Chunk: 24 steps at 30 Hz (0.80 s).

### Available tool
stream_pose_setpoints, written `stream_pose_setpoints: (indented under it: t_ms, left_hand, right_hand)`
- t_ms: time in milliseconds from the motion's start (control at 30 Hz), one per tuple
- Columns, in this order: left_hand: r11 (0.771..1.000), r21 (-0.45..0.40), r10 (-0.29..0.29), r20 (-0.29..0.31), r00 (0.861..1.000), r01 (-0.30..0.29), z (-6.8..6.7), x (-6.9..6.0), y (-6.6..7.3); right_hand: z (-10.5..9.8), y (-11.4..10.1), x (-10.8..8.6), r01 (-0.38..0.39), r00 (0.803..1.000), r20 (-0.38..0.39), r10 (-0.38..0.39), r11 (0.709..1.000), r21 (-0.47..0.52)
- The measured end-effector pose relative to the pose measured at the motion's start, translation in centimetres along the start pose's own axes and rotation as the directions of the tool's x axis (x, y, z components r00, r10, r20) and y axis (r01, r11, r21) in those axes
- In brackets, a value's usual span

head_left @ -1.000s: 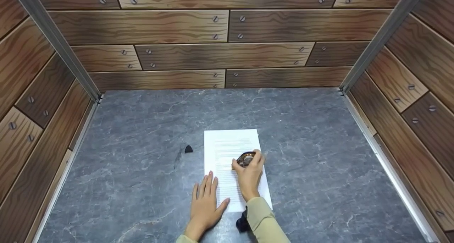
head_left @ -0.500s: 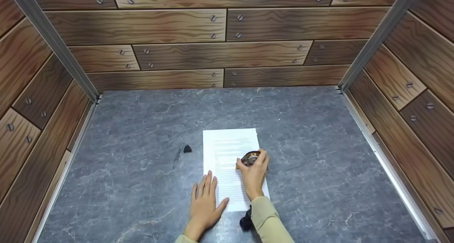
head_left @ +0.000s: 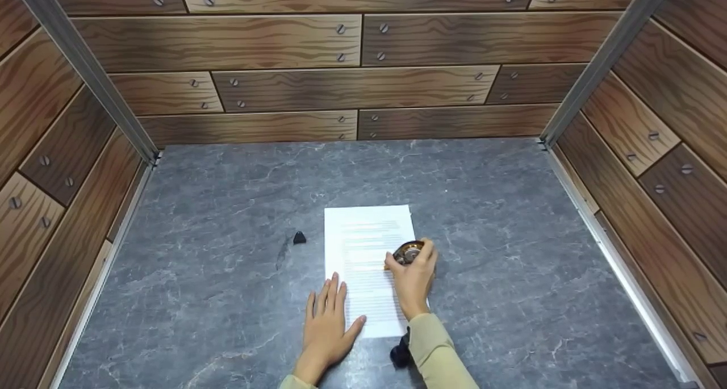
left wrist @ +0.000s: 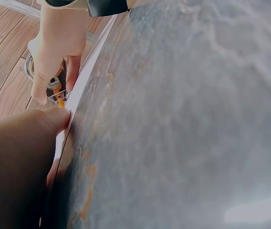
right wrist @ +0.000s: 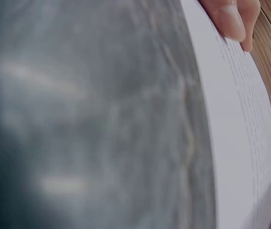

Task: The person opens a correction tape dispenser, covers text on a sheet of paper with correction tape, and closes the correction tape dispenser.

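Brown dispenser [head_left: 409, 254], two o'clock on the paper [head_left: 375, 312]: our right grip [head_left: 413, 284] pinches it; our left grip [head_left: 328, 329], fingers straight, rests at seven.

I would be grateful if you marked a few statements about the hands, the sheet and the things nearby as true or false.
1. The right hand holds a correction tape dispenser. True.
2. The left hand is clenched in a fist. False: its fingers are straight, partly over the printed sheet.
3. The small black cap lies to the left of the sheet. True.
4. The sheet is blank. False: it carries many lines of print.
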<state>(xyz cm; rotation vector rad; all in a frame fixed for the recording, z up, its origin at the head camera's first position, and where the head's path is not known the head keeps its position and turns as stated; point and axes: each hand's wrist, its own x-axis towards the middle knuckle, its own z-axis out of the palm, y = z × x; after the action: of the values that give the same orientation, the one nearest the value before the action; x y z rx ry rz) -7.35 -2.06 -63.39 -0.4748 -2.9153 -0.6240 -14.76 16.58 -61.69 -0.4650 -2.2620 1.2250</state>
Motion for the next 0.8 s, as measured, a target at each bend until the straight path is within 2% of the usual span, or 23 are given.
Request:
stream_pose_setpoints:
  t_ms: [167, 367, 800]
  left_hand:
    - [1.0, 0.003, -0.008, 0.015, 1.0, 0.008, -0.1, 0.0, 0.0]
    - [1.0, 0.01, -0.005, 0.007, 1.0, 0.004, 0.1, 0.0, 0.0]
    - [1.0, 0.014, -0.015, 0.034, 0.999, 0.015, 0.2, 0.0, -0.1]
  right_hand:
    - [-0.2, 0.2, 0.3, -0.021, 1.0, 0.004, 0.021, 1.0, 0.003]
    - [-0.8, 0.6, 0.6, -0.035, 0.999, 0.023, 0.034, 0.999, 0.037]
    - [-1.3, 0.9, 1.0, -0.042, 0.999, 0.006, 0.042, 0.998, 0.056]
